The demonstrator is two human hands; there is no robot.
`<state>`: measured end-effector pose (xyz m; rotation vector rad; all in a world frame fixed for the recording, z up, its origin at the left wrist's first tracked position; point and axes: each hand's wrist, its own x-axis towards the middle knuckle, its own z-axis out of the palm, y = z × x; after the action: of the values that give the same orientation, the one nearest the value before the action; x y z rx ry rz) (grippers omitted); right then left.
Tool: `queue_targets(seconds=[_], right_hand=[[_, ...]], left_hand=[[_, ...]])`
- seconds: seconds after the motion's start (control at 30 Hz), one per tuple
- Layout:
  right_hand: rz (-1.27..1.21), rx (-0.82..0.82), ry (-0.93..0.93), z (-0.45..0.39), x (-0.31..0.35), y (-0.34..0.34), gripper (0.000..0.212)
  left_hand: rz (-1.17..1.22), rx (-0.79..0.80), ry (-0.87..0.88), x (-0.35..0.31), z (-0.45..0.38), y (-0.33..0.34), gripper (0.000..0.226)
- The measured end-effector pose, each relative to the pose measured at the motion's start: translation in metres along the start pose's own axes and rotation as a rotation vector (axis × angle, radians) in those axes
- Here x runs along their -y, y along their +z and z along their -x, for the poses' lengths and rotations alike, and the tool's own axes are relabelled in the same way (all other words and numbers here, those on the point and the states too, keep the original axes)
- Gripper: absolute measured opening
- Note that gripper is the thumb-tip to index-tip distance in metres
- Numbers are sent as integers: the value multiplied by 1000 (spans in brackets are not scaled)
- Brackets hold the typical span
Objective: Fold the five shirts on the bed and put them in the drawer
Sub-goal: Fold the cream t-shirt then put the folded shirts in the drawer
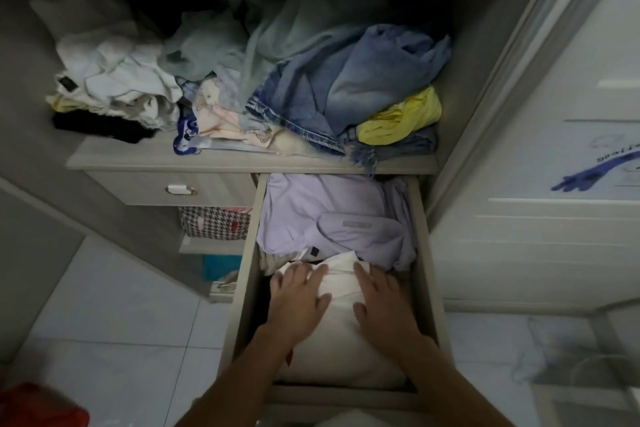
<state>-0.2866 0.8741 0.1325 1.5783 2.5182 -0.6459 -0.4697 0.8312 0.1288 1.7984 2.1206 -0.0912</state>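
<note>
Both hands, the left hand and the right hand, are lying flat with fingers spread, gripping nothing, pressing the folded white shirt into the near end of the open drawer, its long axis running away toward the lilac shirt beyond.

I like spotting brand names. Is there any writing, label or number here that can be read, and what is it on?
Blue handwriting on the white door panel: too blurred to read.
Grey tag on the lilac shirt in the drawer: no legible text.
Small dark label on the white clothes pile: too small to read.
Nothing else carries text.
</note>
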Motion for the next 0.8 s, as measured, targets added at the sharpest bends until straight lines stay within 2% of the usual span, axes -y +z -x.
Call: queue_targets(seconds=[0.13, 0.2, 0.3, 0.43, 0.53, 0.67, 0.73, 0.8], right_hand=[[-115, -3, 35, -3, 0, 6, 62], [-198, 8, 38, -2, 2, 9, 56], [-260, 14, 61, 1, 7, 13, 54], [-63, -101, 104, 8, 16, 22, 62], [-22, -162, 148, 10, 16, 24, 59], [-65, -164, 147, 7, 11, 24, 57], [-89, -187, 177, 10, 13, 20, 55], [-41, -304, 152, 11, 16, 19, 52]], left_hand=[[57, 17, 85, 3, -5, -2, 46], [8, 44, 169, 5, 1, 0, 46], [-39, 28, 196, 15, -2, -1, 46], [-107, 77, 322, 27, -7, 0, 61], [-187, 98, 427, 41, -15, -7, 63], [-269, -17, 320, 45, -19, -22, 68], [-214, -128, 261, 32, -9, -21, 72], [-104, -206, 284, 15, 1, -8, 79]])
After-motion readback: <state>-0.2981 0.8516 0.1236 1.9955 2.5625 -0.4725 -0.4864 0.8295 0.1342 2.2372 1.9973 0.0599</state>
